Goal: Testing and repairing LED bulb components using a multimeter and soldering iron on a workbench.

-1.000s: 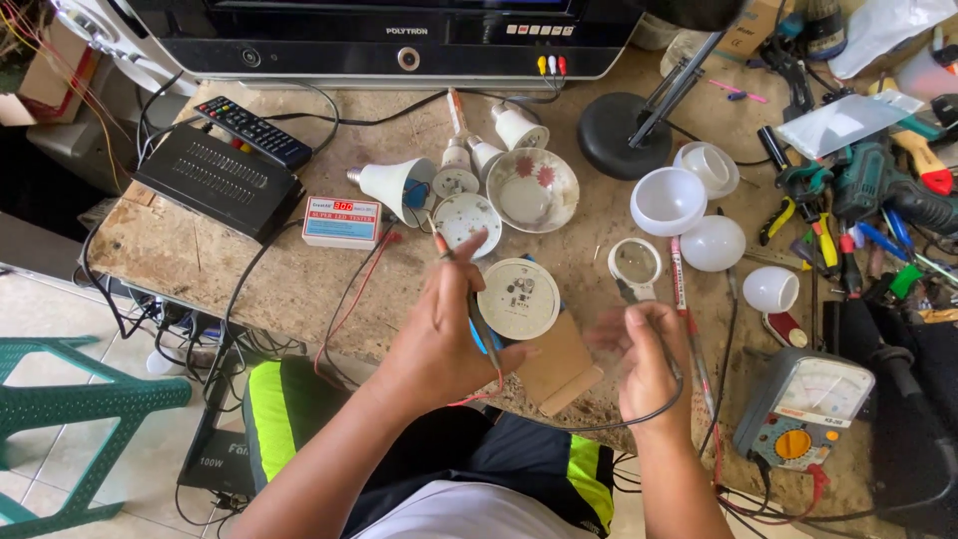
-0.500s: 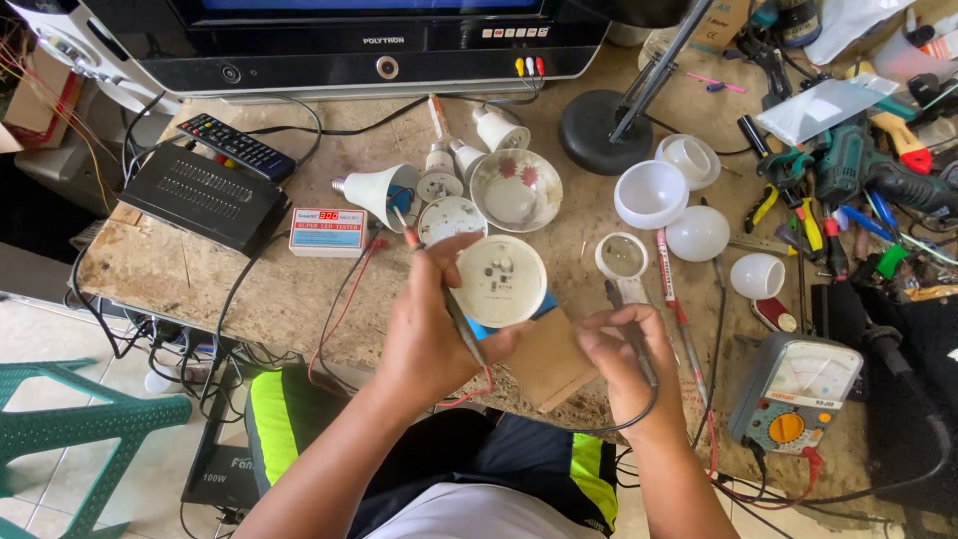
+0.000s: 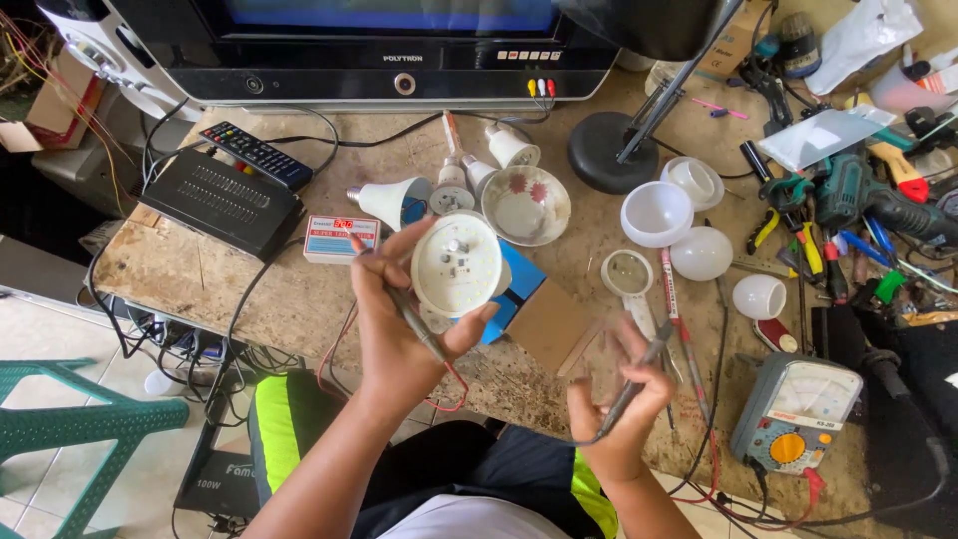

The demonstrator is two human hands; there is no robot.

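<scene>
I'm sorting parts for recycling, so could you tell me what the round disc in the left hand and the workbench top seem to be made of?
The round disc in the left hand looks like a white-coated board, matt, dotted with small components; probably metal-backed, though that cannot be seen. The workbench top looks like stone or terrazzo: speckled grey-brown, dull and worn.

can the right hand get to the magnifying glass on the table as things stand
Probably yes: the magnifying glass lies bare just beyond the right hand, nothing between them, though that hand already holds a probe.

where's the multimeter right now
In the head view, the multimeter lies at the lower right of the workbench, just right of the right hand and below the small white dome cover.
</scene>
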